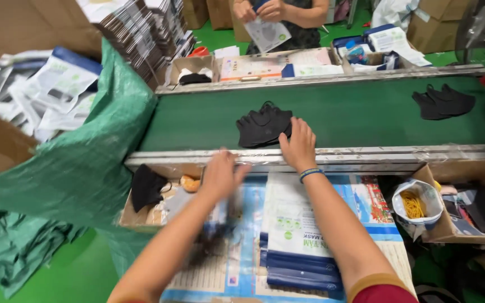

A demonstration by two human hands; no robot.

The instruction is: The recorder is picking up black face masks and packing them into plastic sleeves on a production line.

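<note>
**A Hand on the Black Masks**

The right hand [297,147] reaches far over the metal rail [321,156] and lies flat on a pile of black masks [262,127]. Its fingers are spread wide on the right edge of the pile and press down on it. They are not curled around anything. The pile sits on the green belt [355,112], close to the near rail, where an arm can reach it from this side.

The left hand [218,175] is nearer, just over the rail and the near table. It is blurry, so I cannot tell if it is open or holding something.

Under the arms lies a stack of white and blue bags [296,235], flat and close to the person, easy to grab. To the left is a cardboard tray [141,216] with 1 more black mask [146,186] in it. To the right is a small bag of yellow rubber bands [413,205].

Far right on the belt lies a second pile of black masks [443,102]. Across the belt, another person's hands [259,10] hold a white bag [268,35]. At the left, a green sheet [85,151] hangs over a big box full of white packets [51,92].
</note>
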